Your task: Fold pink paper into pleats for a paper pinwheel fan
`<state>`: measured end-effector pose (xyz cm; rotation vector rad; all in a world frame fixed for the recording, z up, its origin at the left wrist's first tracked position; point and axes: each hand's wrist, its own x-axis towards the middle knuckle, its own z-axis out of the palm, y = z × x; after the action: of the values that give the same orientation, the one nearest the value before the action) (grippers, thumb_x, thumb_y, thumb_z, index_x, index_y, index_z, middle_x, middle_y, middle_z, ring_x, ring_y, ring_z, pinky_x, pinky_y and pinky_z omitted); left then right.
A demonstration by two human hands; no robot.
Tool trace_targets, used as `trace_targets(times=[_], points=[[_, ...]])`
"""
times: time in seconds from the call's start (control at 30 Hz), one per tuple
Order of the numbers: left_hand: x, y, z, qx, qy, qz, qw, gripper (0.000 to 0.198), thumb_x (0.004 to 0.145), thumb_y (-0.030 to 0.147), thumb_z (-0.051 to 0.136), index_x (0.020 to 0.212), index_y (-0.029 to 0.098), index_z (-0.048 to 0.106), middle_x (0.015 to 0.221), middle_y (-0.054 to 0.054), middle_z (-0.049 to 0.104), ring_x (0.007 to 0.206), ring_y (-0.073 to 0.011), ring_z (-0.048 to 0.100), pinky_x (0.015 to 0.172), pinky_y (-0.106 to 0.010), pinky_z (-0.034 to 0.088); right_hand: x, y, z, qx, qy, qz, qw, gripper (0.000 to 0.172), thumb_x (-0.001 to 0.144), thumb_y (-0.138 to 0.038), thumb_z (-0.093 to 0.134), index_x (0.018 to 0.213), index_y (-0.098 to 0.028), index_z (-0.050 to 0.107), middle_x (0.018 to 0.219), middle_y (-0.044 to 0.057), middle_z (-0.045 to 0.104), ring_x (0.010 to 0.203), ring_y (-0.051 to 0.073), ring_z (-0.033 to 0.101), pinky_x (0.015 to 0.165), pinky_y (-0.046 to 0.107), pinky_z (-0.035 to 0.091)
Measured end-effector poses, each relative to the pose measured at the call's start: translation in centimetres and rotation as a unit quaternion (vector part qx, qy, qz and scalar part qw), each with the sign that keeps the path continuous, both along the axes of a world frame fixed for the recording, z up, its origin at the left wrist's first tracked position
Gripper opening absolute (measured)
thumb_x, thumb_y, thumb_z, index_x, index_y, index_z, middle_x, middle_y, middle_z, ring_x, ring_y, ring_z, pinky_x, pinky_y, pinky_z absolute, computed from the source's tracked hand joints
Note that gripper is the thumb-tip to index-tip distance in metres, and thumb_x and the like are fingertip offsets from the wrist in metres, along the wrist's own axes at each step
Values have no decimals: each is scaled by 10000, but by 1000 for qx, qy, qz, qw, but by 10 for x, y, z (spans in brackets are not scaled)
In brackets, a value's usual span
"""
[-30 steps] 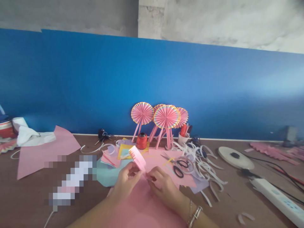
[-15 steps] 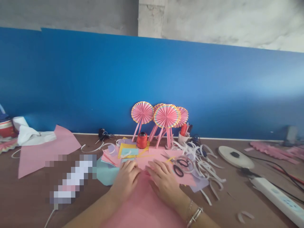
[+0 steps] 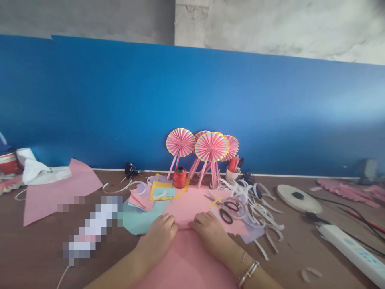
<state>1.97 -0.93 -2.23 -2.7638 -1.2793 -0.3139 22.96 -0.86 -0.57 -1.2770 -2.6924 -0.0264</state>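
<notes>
A large sheet of pink paper lies in front of me, its far edge turned up in a narrow fold. My left hand is closed on the left part of that edge, fingers curled. On the right part, my right hand grips the same edge, also with curled fingers. Just beyond lie more pink paper and a teal sheet. Scissors with black handles rest to the right of my right hand. My fingertips are partly hidden behind the knuckles.
Pleated pink fans stand by the blue partition, near a red thread spool. White paper strips are heaped at the right, before a round cream-coloured device and a power strip. A blurred object lies left.
Both hands have drawn slightly nearer to me and their fingers have curled in. The paper's far edge now shows as a narrow fold between them.
</notes>
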Motion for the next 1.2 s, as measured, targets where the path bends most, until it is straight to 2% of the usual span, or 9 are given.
trace_targets(times=[0.1,0.23,0.4,0.6,0.8,1.0,1.2], points=[[-1,3,-1,-32,-25,23,999,276,880,62,401,803,186,635,811,-50,588,787,-207,542,674,-317,393,3,2,-4,-12,45,-14,999,256,861,-68,438,996,-182,624,896,66,632,835,196,529,747,327,324],[-1,5,6,-80,-78,49,993,344,912,112,363,830,217,679,786,-38,617,794,-188,579,672,-286,408,8,7,-11,-40,130,-23,990,218,891,-104,416,900,-167,624,886,59,645,840,190,542,774,316,366],[-3,9,8,-99,-129,59,985,364,924,152,341,890,227,696,795,-42,645,822,-187,599,698,-276,427,10,11,-13,-57,191,-24,980,250,861,-71,425,912,-163,652,906,72,633,882,193,548,790,309,413],[-4,12,5,-115,-136,70,981,354,922,179,356,981,240,699,809,-51,632,814,-201,605,704,-289,437,9,12,-11,-78,231,-40,969,292,842,-53,428,889,-180,687,850,63,589,828,175,557,743,287,432],[-3,13,1,-120,-147,83,978,353,910,151,357,981,228,694,849,-59,623,849,-206,601,735,-294,443,8,16,-12,-88,268,-55,958,251,805,-33,461,792,-168,673,801,51,585,794,170,559,725,279,423],[-2,15,-3,-117,-147,90,978,310,895,108,364,967,199,652,909,-58,617,899,-206,588,774,-304,441,9,22,-14,-90,275,-82,954,185,750,-13,493,712,-154,607,750,25,572,698,148,532,657,254,403],[-4,16,-3,-107,-116,87,984,317,864,46,348,970,193,608,953,-62,563,857,-190,570,750,-293,428,9,22,-15,-89,260,-85,958,166,782,-33,489,729,-155,589,769,30,577,719,151,529,675,256,403]])
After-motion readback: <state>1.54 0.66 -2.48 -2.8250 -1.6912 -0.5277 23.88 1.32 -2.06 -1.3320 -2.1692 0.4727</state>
